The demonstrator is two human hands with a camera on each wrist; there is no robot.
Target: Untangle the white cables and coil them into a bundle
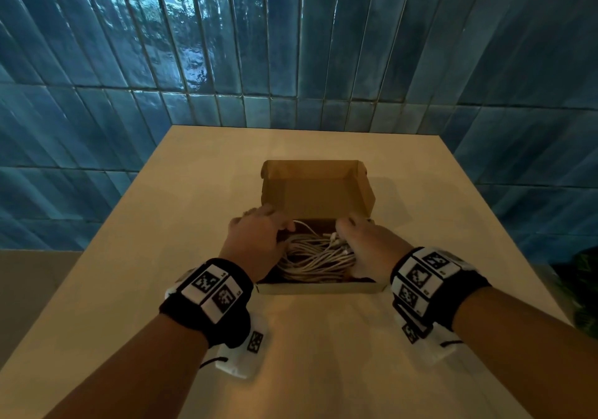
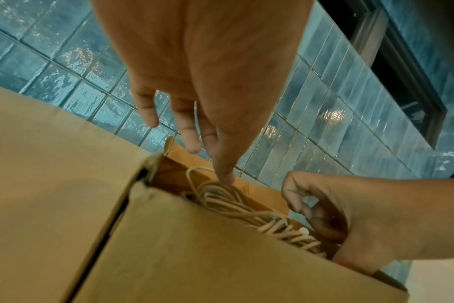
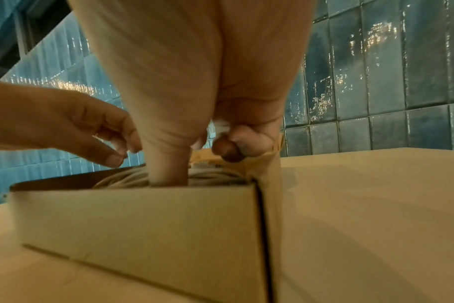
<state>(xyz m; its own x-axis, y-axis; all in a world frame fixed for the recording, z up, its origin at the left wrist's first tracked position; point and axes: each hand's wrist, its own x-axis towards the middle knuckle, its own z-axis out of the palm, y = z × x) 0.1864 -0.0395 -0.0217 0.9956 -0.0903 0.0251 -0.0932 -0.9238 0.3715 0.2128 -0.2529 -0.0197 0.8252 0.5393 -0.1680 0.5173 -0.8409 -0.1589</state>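
Matt brown cardboard box (image 1: 318, 188), smooth white plastic-sheathed cables (image 1: 315, 255), glossy blue wall tiles (image 1: 194, 46) (rippled glaze), smooth pale tabletop (image 1: 323, 354)

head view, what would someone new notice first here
Two hands reach into an open cardboard box in the middle of the pale table. The left hand and right hand flank a tangled heap of white cables lying inside. Behind stands a glossy blue tiled wall.

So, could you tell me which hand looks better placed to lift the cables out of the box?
Probably the right hand: its thumb is down among the cables in the box, while the left hand has just one fingertip on them.
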